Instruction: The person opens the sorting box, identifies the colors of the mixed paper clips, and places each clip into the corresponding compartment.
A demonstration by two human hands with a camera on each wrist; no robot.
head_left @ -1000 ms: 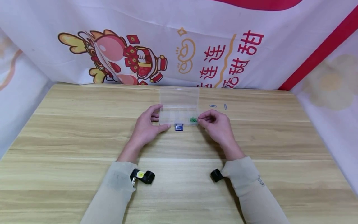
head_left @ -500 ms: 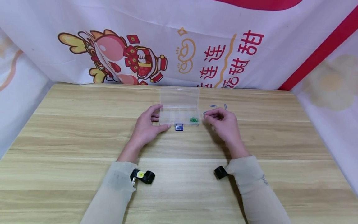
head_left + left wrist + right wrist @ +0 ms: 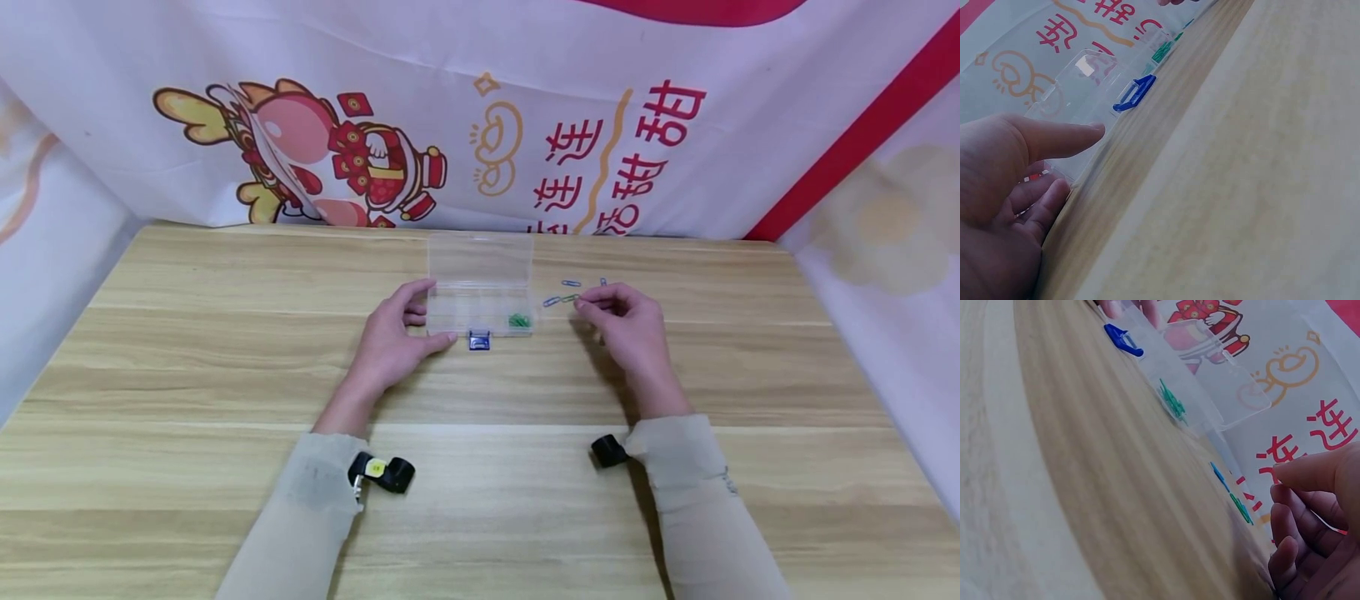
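A clear plastic compartment box (image 3: 457, 305) stands with its lid (image 3: 480, 258) raised at the back. My left hand (image 3: 392, 337) holds its left end, thumb along the front edge and index finger at the back corner. Several green paper clips (image 3: 519, 321) lie in the front right compartment. To the right of the box, my right hand (image 3: 626, 321) has thumb and index fingertips close together, right by a green paper clip (image 3: 569, 297) on the table. Nothing shows between those fingertips in the right wrist view. A blue paper clip (image 3: 552, 302) lies just left of the green one.
Behind the right hand are two more blue paper clips, one lying flat (image 3: 572, 283) and one partly hidden by the hand (image 3: 603, 282). The box's blue latch (image 3: 479, 340) hangs open at the front. A printed cloth (image 3: 450, 150) rises behind the wooden table (image 3: 480, 500).
My right hand has moved from the box's right end out to the right, uncovering the blue and green paper clips near it. My left hand has stayed on the box.
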